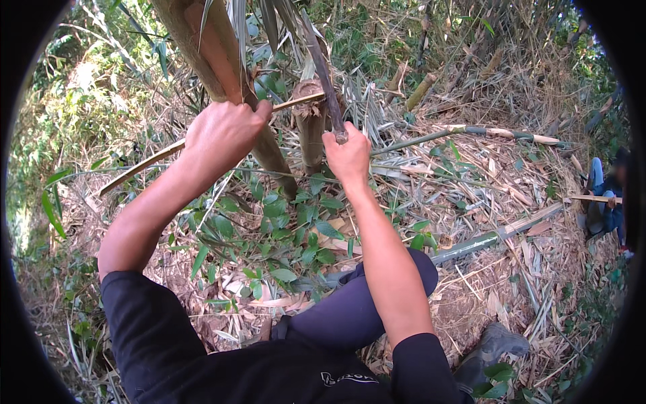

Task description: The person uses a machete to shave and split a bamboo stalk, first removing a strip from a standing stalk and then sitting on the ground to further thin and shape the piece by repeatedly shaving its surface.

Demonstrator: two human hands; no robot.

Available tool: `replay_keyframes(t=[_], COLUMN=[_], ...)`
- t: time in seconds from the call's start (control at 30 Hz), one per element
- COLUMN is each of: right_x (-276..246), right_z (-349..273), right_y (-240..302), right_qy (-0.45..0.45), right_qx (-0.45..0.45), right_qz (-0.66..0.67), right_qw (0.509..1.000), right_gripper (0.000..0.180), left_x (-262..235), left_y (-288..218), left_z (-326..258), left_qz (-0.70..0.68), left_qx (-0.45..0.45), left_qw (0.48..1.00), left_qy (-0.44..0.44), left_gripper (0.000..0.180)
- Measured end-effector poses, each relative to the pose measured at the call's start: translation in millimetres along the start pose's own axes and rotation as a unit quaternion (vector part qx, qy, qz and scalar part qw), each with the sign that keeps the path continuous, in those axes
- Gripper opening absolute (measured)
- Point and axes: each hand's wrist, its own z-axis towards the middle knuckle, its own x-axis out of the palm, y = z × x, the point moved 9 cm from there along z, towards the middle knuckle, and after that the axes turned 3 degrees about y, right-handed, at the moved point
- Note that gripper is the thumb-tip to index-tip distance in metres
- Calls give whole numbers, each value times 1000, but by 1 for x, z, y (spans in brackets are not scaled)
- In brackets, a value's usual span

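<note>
My left hand is closed around a long split bamboo strip, which slants from the lower left up to a bamboo stump. A thick leaning bamboo stalk, with a reddish-brown bare patch, stands just behind this hand. My right hand grips the lower end of a long, dark, narrow piece. It rises steeply in front of the stump and crosses the strip's far end; whether it is a blade or a stick I cannot tell.
Low leafy plants grow between my arms. A green bamboo pole lies right of my bent knee, and a thin curved stem crosses farther back. Dry leaf litter covers the ground. Another person sits at the far right.
</note>
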Motion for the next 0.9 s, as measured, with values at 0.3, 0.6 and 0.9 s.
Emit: replay_keyframes(t=[0.3,0.6,0.9], right_x=[-70,-7,10], right_z=[-26,5,4], right_y=[96,12,-14], right_qy=[-82,60,-33], right_qx=[-113,35,-36], right_qz=[49,-57,26], right_qw=[989,996,998], right_gripper=[20,25,24], left_x=[6,8,7], left_y=[0,1,-3], left_z=[-4,-1,-3], left_qz=[27,13,18], left_qx=[-16,-6,-7], left_qw=[999,998,999], left_qy=[30,56,27], left_gripper=[42,47,46])
